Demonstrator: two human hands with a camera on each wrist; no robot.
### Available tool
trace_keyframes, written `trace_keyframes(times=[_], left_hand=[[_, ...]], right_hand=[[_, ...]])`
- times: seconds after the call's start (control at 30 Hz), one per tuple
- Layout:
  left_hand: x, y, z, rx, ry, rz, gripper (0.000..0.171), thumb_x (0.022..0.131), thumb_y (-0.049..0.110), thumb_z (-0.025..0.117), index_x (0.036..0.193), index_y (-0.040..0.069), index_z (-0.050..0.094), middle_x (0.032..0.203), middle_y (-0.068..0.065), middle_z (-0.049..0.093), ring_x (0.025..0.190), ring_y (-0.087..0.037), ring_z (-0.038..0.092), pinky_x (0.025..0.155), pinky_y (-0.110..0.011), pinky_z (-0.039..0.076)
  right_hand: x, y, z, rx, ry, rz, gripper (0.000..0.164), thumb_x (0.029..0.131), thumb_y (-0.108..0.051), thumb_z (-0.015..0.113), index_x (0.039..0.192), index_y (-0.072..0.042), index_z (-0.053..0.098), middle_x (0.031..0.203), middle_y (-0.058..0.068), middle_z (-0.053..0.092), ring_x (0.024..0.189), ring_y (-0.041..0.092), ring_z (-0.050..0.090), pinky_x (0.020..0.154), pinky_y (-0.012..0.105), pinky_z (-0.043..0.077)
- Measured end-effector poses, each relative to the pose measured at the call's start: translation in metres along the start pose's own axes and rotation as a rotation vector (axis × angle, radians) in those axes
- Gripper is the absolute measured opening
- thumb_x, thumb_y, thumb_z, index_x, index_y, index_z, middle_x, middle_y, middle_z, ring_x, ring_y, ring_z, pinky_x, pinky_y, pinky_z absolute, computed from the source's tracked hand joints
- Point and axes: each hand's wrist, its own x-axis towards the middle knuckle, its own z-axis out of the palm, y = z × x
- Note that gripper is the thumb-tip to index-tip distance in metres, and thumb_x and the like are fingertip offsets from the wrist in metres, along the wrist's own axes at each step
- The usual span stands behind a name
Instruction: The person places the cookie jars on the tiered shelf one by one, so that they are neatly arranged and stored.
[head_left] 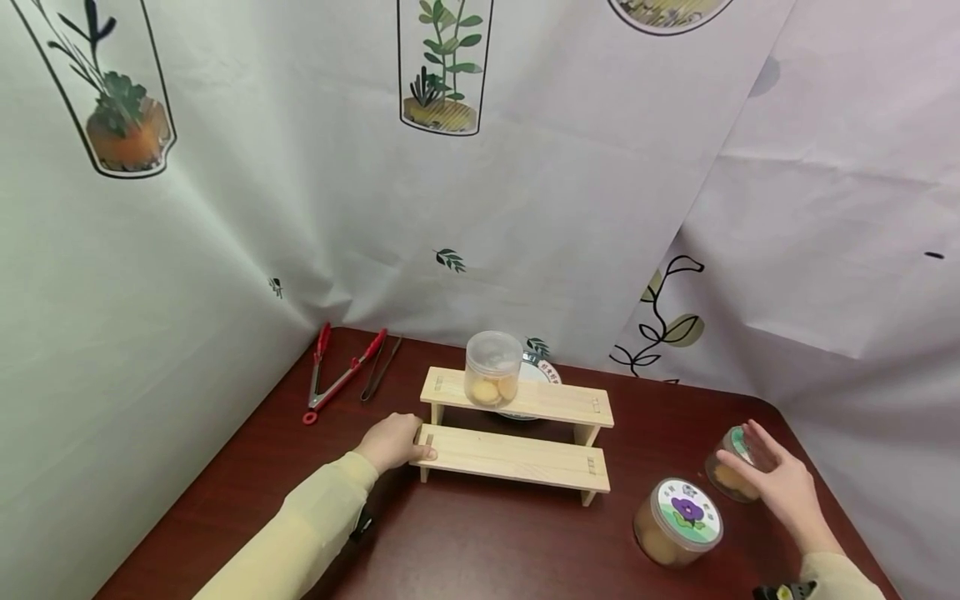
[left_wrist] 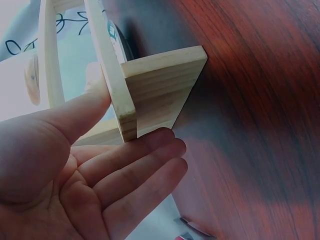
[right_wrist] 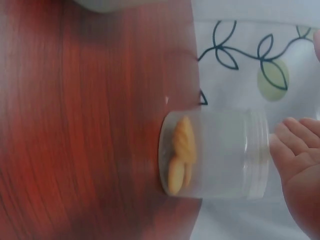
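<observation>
My left hand (head_left: 392, 442) grips the left end of the lower board of a two-step wooden stand (head_left: 510, 457). In the left wrist view, its thumb lies on the board (left_wrist: 112, 75) and the fingers extend beneath the board's end. Over on the right, my right hand (head_left: 786, 487) hovers with thumb and fingers spread beside a clear lidded jar (head_left: 731, 482). This jar (right_wrist: 220, 155) stands upright with a few cookies (right_wrist: 182, 145) at its bottom. Its lid is close to the right fingers; whether they touch I cannot tell.
On the stand's upper step sits another clear jar (head_left: 492, 375) holding cookies. A plate (head_left: 543, 367) is partly hidden behind it. A jar with a purple-flower lid (head_left: 678, 523) stands at front right. Red-handled tongs (head_left: 337, 392) and tweezers (head_left: 381, 371) lie at back left, near the curtain.
</observation>
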Motion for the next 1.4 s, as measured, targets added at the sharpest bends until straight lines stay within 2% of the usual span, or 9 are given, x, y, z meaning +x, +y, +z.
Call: trace_keyframes(times=[0.17, 0.43, 0.67, 0.9, 1.13, 1.4], left_hand=[[0.0, 0.0, 0.0, 0.002, -0.003, -0.002, 0.034, 0.075, 0.031, 0.08, 0.086, 0.003, 0.066, 0.068, -0.003, 0.057, 0.061, -0.016, 0.048, 0.059, -0.033, 0.041], [0.002, -0.002, 0.001, 0.003, -0.006, -0.01, 0.038, 0.075, 0.031, 0.08, 0.093, 0.001, 0.068, 0.074, -0.005, 0.062, 0.064, -0.016, 0.049, 0.061, -0.033, 0.043], [0.001, -0.002, 0.001, -0.013, -0.009, -0.008, 0.036, 0.075, 0.031, 0.08, 0.093, 0.002, 0.068, 0.073, -0.004, 0.061, 0.064, -0.015, 0.049, 0.061, -0.033, 0.043], [0.001, -0.003, 0.001, -0.045, -0.01, -0.012, 0.033, 0.074, 0.03, 0.081, 0.09, 0.004, 0.067, 0.068, -0.001, 0.058, 0.062, -0.015, 0.048, 0.059, -0.031, 0.04], [0.002, -0.004, 0.001, -0.051, -0.009, -0.022, 0.033, 0.074, 0.031, 0.081, 0.089, 0.005, 0.067, 0.067, 0.0, 0.056, 0.062, -0.015, 0.047, 0.058, -0.03, 0.039], [0.002, -0.004, 0.002, -0.049, -0.015, -0.025, 0.037, 0.074, 0.031, 0.081, 0.093, 0.003, 0.068, 0.07, -0.001, 0.059, 0.063, -0.015, 0.048, 0.06, -0.031, 0.041]], right_hand=[[-0.001, 0.009, -0.004, 0.057, 0.006, 0.006, 0.084, 0.088, -0.03, 0.069, 0.15, -0.005, 0.018, 0.147, 0.0, 0.033, 0.094, -0.032, 0.038, 0.076, -0.001, 0.036], [-0.001, 0.02, -0.009, 0.211, 0.071, 0.011, 0.078, 0.089, -0.015, 0.068, 0.149, -0.002, 0.019, 0.143, -0.013, 0.035, 0.097, -0.029, 0.042, 0.079, -0.001, 0.036], [-0.004, 0.029, -0.012, 0.187, 0.15, 0.035, 0.075, 0.089, -0.018, 0.068, 0.148, -0.005, 0.025, 0.138, -0.019, 0.039, 0.097, -0.03, 0.042, 0.077, -0.002, 0.036], [-0.005, 0.036, -0.014, 0.183, 0.182, 0.032, 0.074, 0.088, -0.016, 0.068, 0.148, -0.005, 0.026, 0.135, -0.024, 0.04, 0.101, -0.029, 0.042, 0.078, -0.002, 0.035], [-0.004, 0.043, -0.014, 0.12, 0.185, 0.089, 0.08, 0.089, -0.023, 0.068, 0.15, -0.01, 0.019, 0.149, -0.008, 0.029, 0.108, -0.028, 0.035, 0.081, -0.003, 0.031], [-0.005, 0.054, -0.011, 0.098, 0.19, 0.166, 0.081, 0.09, -0.028, 0.066, 0.151, -0.011, 0.016, 0.152, 0.001, 0.022, 0.115, -0.024, 0.03, 0.082, -0.003, 0.03]])
